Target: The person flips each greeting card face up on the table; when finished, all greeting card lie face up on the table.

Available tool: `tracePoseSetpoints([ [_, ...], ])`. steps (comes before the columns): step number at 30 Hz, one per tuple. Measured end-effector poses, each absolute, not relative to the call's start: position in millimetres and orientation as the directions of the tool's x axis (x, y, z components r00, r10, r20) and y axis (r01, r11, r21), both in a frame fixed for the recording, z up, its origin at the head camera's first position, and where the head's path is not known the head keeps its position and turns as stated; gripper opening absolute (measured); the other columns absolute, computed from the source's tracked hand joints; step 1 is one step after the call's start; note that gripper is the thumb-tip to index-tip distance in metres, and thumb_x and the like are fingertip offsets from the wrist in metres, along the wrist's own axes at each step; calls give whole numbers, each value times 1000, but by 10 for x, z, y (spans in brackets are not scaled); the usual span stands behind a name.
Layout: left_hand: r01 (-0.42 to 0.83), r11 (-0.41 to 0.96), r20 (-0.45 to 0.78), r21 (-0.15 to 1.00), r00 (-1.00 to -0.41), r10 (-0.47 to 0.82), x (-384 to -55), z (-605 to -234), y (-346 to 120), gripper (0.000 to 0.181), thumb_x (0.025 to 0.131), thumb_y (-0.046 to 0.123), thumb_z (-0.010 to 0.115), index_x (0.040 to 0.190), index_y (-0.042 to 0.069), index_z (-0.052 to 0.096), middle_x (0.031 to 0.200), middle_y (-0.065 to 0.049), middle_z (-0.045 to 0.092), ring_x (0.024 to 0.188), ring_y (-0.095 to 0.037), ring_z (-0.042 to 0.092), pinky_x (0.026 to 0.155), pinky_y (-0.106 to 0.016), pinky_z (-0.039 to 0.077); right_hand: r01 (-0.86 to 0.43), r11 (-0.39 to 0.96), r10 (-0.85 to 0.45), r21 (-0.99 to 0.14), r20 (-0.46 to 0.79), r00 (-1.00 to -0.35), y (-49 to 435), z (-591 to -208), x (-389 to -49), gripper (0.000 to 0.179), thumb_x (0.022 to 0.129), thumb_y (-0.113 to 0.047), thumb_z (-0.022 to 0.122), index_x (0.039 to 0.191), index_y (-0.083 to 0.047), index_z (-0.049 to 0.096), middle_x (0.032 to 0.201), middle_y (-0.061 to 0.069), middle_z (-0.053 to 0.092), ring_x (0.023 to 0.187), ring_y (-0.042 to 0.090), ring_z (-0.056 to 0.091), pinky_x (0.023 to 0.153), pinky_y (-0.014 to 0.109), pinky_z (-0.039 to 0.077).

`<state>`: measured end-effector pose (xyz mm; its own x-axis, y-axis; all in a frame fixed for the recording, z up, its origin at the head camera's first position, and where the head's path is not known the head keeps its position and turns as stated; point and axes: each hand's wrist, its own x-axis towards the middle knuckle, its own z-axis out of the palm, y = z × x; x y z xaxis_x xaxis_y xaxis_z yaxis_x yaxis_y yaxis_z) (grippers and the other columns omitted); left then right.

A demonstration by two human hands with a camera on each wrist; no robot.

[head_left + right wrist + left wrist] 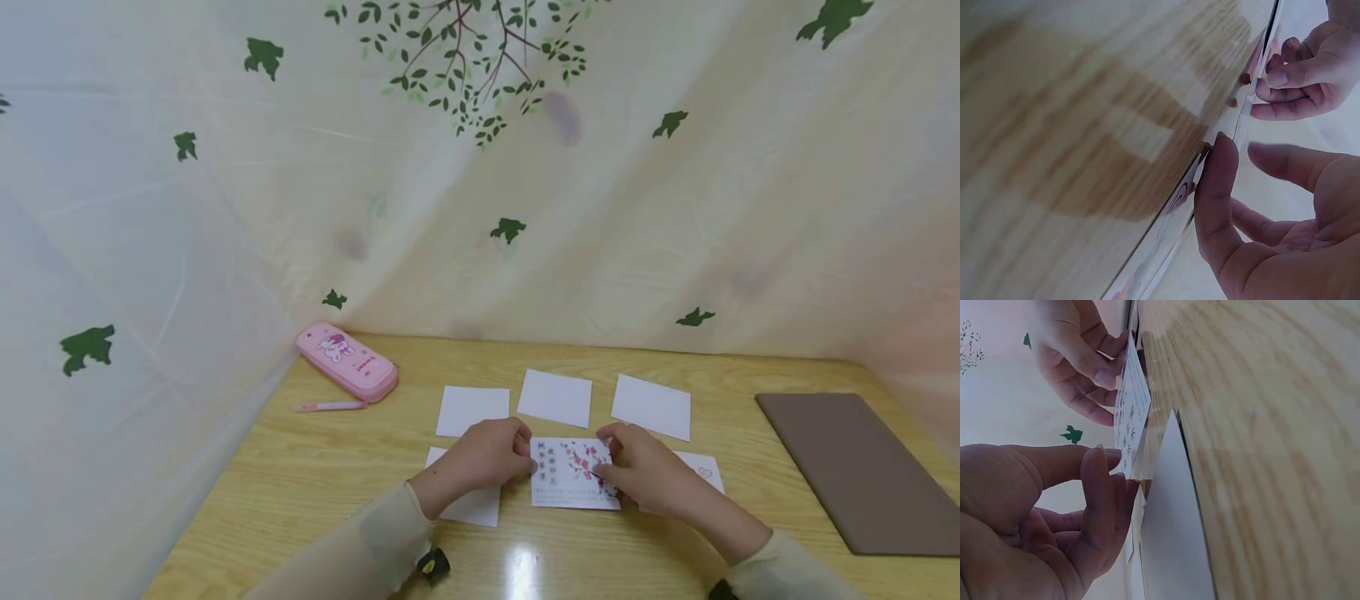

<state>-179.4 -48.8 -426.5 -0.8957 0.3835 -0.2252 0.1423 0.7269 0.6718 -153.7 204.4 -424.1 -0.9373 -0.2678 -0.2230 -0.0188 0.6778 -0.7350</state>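
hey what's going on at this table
A person's left hand and right hand hold a blossom-printed card by its opposite sides over a wooden table. Three white cards lie beyond it, with a fourth white card to its left and a red-marked card to its right. A pink case and pen lie far left, a brown board far right.

Desk (300,483) is viewed forward-and-down from the head, wrist views are shot sideways and way closer, with the card (562,492) shared by head and left wrist.

The white card (558,493) is patterned with red blossoms (583,460).
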Motion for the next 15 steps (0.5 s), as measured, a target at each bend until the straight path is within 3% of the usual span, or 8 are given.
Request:
tracePoseSetpoints([
  [7, 123, 726, -244, 676, -893, 378, -1784, -4224, -508, 44, 94, 21, 81, 130, 1, 67, 98, 2, 72, 68, -10, 68, 70, -26, 54, -66, 709, -277, -702, -191, -942, 2033, -4216, -1528, 46, 104, -14, 67, 142, 9, 56, 111, 15, 67, 55, 14, 53, 49, 27, 46],
  [15, 179, 721, -213, 670, -884, 417, -1740, -4186, -575, 51, 96, 31, 78, 137, 4, 63, 108, -2, 76, 79, -8, 65, 73, -26, 54, -82, 743, -269, -664, -184, -945, 2034, -4182, -1515, 43, 107, -18, 64, 141, 7, 58, 118, 16, 67, 72, 16, 54, 58, 27, 47],
])
